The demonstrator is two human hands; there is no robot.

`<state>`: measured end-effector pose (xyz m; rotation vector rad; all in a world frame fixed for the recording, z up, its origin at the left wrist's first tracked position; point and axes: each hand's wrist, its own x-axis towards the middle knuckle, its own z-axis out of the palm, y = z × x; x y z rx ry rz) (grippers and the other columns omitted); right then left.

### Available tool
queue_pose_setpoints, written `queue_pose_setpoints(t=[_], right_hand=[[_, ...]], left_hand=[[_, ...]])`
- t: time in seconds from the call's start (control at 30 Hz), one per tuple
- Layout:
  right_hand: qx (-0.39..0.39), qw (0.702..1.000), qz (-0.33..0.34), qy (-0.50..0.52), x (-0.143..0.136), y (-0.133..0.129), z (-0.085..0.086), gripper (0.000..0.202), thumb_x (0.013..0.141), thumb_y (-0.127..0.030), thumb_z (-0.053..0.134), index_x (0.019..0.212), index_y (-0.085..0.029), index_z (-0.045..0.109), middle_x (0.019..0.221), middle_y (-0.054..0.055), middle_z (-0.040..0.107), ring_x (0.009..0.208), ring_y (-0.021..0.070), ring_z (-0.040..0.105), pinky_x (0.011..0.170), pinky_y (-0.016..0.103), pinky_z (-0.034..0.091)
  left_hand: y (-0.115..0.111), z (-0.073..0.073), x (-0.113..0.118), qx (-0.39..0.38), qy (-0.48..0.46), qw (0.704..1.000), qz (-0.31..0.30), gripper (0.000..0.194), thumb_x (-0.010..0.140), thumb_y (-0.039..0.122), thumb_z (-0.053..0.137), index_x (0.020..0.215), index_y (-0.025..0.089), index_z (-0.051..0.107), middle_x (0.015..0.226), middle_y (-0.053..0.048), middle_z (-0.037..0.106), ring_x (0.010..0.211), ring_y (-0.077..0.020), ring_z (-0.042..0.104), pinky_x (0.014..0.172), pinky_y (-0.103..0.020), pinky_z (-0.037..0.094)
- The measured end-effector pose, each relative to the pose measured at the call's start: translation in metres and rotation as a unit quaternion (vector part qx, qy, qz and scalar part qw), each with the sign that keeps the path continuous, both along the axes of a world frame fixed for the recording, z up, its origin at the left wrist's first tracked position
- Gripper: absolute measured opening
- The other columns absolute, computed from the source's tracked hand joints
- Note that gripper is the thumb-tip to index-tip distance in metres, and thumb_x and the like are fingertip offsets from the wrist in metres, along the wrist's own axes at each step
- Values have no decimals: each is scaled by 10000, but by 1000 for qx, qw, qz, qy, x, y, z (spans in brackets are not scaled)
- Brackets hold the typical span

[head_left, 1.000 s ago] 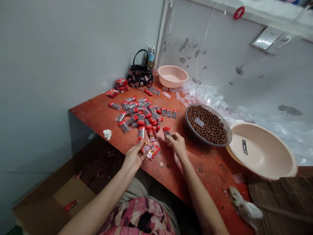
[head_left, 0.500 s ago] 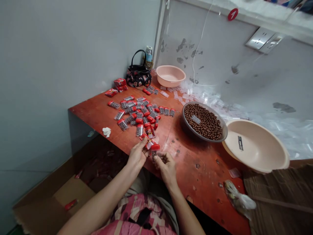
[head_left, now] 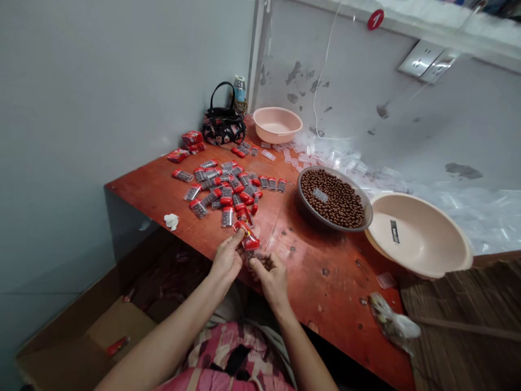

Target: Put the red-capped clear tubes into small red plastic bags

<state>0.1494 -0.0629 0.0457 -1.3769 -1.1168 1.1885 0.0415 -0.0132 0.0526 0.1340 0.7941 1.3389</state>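
Observation:
Just over the table's front edge, both hands meet. My left hand (head_left: 227, 259) pinches a red printed packet (head_left: 243, 230) between thumb and fingers. My right hand (head_left: 272, 278) is closed on the lower end of a small clear plastic box (head_left: 252, 254) with a red end. That red end is against the packet's opening; whether it is inside, I cannot tell. Beyond my hands lies a pile of similar red-ended clear boxes (head_left: 227, 187) filled with dark balls. Another red packet (head_left: 245, 215) lies at the pile's near edge, partly hidden.
On the red table (head_left: 301, 288) stands a grey bowl (head_left: 368, 216) of brown balls (head_left: 334, 198). Right of it sits a large pale basin (head_left: 423, 239), with a pink basin (head_left: 278, 130) farther back. A handbag (head_left: 223, 127), clear plastic pieces (head_left: 459, 217) and a cardboard box (head_left: 118, 326) are around.
The red end of the box has come closer to the packet, and the two now line up. My whole view has shifted slightly, so the table's things appear farther left.

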Motion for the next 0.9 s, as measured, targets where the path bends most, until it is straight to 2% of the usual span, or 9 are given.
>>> queue_pose_setpoints(t=[0.13, 0.23, 0.4, 0.63, 0.73, 0.83, 0.9], right_hand=[[11, 999, -37, -33, 2, 2, -2, 187, 712, -320, 592, 821, -170, 571, 702, 6, 616, 560, 120, 554, 487, 215, 442], [21, 998, -31, -44, 2, 2, -4, 197, 714, -319, 590, 841, -169, 569, 733, 19, 627, 602, 135, 575, 522, 228, 460], [35, 998, -28, -40, 1, 1, -8, 171, 720, -299, 586, 836, -175, 565, 752, 24, 625, 649, 142, 581, 578, 246, 473], [-33, 995, 37, 92, 10, 8, -9, 192, 703, -333, 594, 767, -168, 520, 575, -18, 576, 405, 85, 476, 382, 189, 387], [-23, 997, 19, 74, 10, 9, -8, 193, 699, -334, 596, 755, -164, 525, 564, -20, 565, 417, 88, 478, 397, 191, 396], [34, 999, -33, -5, 6, 7, -8, 175, 695, -311, 603, 787, -167, 564, 685, 12, 598, 572, 116, 538, 521, 217, 449], [26, 999, -28, 6, 5, 7, -9, 166, 698, -313, 598, 775, -171, 562, 667, 5, 592, 539, 107, 526, 489, 205, 438]], left_hand=[[-1, 3, -3, 35, 14, 998, -55, 129, 666, 204, 654, 712, 113, 575, 666, -35, 647, 586, -119, 601, 579, -232, 493], [-2, 2, -1, 59, 45, 993, -93, 150, 652, 211, 663, 733, 109, 587, 671, -37, 648, 569, -119, 595, 575, -235, 482], [-5, -1, 2, 48, 83, 988, -122, 163, 629, 224, 676, 697, 94, 604, 623, -42, 637, 511, -116, 567, 504, -224, 443], [-3, 3, -5, 66, 108, 973, -195, 182, 631, 267, 667, 659, 92, 627, 602, -60, 639, 495, -134, 561, 502, -250, 445], [-3, 3, -5, 67, 137, 969, -192, 192, 617, 269, 676, 669, 87, 643, 623, -67, 646, 533, -139, 573, 547, -254, 460], [-6, 4, -2, 62, 170, 969, -168, 189, 607, 267, 681, 676, 93, 651, 616, -54, 643, 568, -143, 586, 574, -247, 462], [-8, 4, -1, 63, 182, 969, -154, 186, 606, 270, 679, 662, 95, 648, 575, -40, 626, 551, -144, 582, 551, -245, 457]])
